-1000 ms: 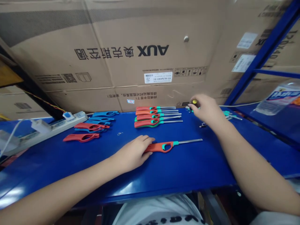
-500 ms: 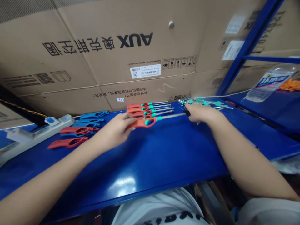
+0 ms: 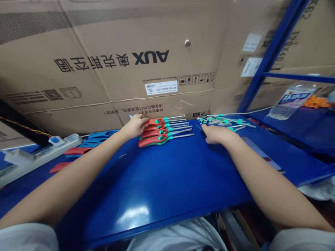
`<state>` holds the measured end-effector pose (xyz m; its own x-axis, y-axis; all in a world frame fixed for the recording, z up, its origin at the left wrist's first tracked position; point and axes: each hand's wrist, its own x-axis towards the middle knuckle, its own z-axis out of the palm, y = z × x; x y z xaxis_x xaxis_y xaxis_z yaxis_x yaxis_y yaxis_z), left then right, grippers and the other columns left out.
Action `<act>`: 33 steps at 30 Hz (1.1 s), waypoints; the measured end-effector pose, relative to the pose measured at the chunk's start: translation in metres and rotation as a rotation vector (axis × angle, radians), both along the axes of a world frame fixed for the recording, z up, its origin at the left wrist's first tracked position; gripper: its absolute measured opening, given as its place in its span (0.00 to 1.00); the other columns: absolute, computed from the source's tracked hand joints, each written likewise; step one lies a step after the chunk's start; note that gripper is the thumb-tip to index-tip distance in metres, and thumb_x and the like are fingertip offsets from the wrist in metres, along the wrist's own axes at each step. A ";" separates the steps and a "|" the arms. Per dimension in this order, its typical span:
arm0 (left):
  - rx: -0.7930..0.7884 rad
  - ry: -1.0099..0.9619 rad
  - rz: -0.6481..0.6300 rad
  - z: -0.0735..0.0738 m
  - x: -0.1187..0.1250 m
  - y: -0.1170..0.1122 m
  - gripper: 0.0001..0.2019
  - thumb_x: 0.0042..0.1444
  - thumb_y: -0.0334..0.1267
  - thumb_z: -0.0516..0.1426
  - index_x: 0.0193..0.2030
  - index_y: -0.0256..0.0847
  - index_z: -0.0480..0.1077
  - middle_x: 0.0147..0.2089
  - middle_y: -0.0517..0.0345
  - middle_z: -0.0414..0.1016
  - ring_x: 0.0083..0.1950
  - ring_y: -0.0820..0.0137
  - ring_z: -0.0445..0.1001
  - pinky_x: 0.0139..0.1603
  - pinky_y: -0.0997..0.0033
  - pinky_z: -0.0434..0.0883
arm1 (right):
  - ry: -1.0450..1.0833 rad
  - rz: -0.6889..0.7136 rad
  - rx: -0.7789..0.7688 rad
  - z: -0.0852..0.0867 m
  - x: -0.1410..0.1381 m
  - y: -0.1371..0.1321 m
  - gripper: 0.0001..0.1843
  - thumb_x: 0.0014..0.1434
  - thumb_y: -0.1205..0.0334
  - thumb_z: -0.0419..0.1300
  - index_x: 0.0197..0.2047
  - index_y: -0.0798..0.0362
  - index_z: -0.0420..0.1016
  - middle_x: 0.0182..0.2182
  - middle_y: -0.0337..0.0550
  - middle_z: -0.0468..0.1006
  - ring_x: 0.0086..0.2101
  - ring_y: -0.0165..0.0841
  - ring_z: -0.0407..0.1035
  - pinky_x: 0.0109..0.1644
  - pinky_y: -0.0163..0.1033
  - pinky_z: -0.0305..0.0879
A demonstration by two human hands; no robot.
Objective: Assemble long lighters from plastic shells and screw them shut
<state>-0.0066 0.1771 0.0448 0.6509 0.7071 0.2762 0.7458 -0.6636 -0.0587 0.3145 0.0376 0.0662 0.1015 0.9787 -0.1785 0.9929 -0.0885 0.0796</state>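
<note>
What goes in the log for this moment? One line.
left hand: touching lighter row | right hand: on table, beside tube pile

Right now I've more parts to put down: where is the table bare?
Bare: the blue table, wide near stretch between the forearms, up to the lighter row. Crowded: the far edge, with handle shells, the left hand on that row, metal tubes beyond the right hand.

Lighter row [image 3: 157,133] one lighter fuller, left hand [image 3: 134,126] moved up to it, right hand [image 3: 213,134] drawn back.

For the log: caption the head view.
Left hand on the row of lighters, right hand by loose tubes, blue bench.
</note>
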 end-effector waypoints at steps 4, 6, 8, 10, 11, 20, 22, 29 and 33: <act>-0.016 -0.020 -0.016 0.000 0.001 0.008 0.20 0.65 0.36 0.48 0.57 0.36 0.74 0.56 0.41 0.76 0.57 0.57 0.73 0.60 0.56 0.70 | -0.012 -0.022 -0.109 0.002 -0.001 -0.001 0.42 0.56 0.71 0.60 0.73 0.60 0.54 0.56 0.67 0.75 0.51 0.52 0.75 0.46 0.46 0.71; -0.025 -0.029 -0.009 0.001 0.001 0.009 0.20 0.66 0.36 0.47 0.55 0.37 0.75 0.55 0.43 0.78 0.56 0.58 0.74 0.59 0.58 0.70 | -0.016 -0.020 -0.124 0.002 -0.001 -0.001 0.41 0.58 0.70 0.59 0.73 0.60 0.53 0.57 0.67 0.74 0.53 0.53 0.74 0.48 0.47 0.70; -0.024 -0.038 0.013 0.001 0.001 0.009 0.20 0.66 0.36 0.46 0.54 0.37 0.76 0.54 0.45 0.79 0.56 0.59 0.75 0.59 0.59 0.70 | -0.018 -0.019 -0.132 0.002 -0.001 -0.002 0.40 0.58 0.70 0.59 0.73 0.60 0.53 0.57 0.67 0.74 0.53 0.53 0.73 0.48 0.47 0.70; -0.020 -0.040 0.037 0.000 0.002 0.009 0.20 0.66 0.36 0.46 0.53 0.38 0.77 0.54 0.45 0.79 0.56 0.59 0.76 0.59 0.60 0.70 | -0.018 -0.020 -0.134 0.003 -0.002 -0.002 0.41 0.58 0.70 0.58 0.73 0.60 0.52 0.57 0.67 0.74 0.53 0.53 0.73 0.49 0.47 0.70; -0.018 -0.037 0.047 -0.001 0.002 0.008 0.19 0.66 0.36 0.47 0.52 0.38 0.77 0.55 0.45 0.79 0.56 0.59 0.75 0.58 0.60 0.70 | -0.018 -0.021 -0.133 0.003 -0.002 -0.002 0.41 0.58 0.70 0.59 0.73 0.60 0.52 0.57 0.67 0.74 0.53 0.53 0.73 0.49 0.47 0.70; 0.010 -0.011 0.150 -0.003 0.008 0.008 0.15 0.67 0.39 0.52 0.49 0.41 0.79 0.53 0.46 0.80 0.57 0.57 0.75 0.52 0.64 0.71 | -0.008 -0.015 -0.126 0.002 -0.004 -0.002 0.38 0.62 0.68 0.57 0.73 0.61 0.53 0.57 0.67 0.74 0.54 0.53 0.73 0.50 0.48 0.70; 0.015 -0.009 0.184 -0.002 0.011 0.008 0.14 0.67 0.40 0.53 0.47 0.41 0.80 0.53 0.47 0.80 0.55 0.56 0.76 0.49 0.64 0.71 | -0.006 -0.019 -0.129 0.002 -0.004 -0.002 0.38 0.62 0.67 0.57 0.73 0.61 0.52 0.58 0.67 0.74 0.54 0.53 0.73 0.50 0.48 0.70; 0.031 0.015 0.303 0.003 0.020 0.005 0.13 0.63 0.43 0.56 0.42 0.41 0.80 0.47 0.45 0.82 0.51 0.54 0.77 0.43 0.64 0.72 | 0.015 -0.014 -0.117 0.001 -0.003 -0.001 0.38 0.62 0.65 0.58 0.72 0.61 0.54 0.59 0.67 0.73 0.54 0.53 0.72 0.51 0.49 0.69; 0.025 0.025 0.311 0.005 0.018 0.003 0.12 0.62 0.42 0.56 0.44 0.42 0.80 0.47 0.47 0.82 0.51 0.54 0.77 0.43 0.64 0.72 | 0.026 -0.003 -0.107 0.002 -0.003 -0.002 0.35 0.62 0.65 0.58 0.71 0.60 0.57 0.57 0.67 0.74 0.53 0.52 0.73 0.50 0.48 0.69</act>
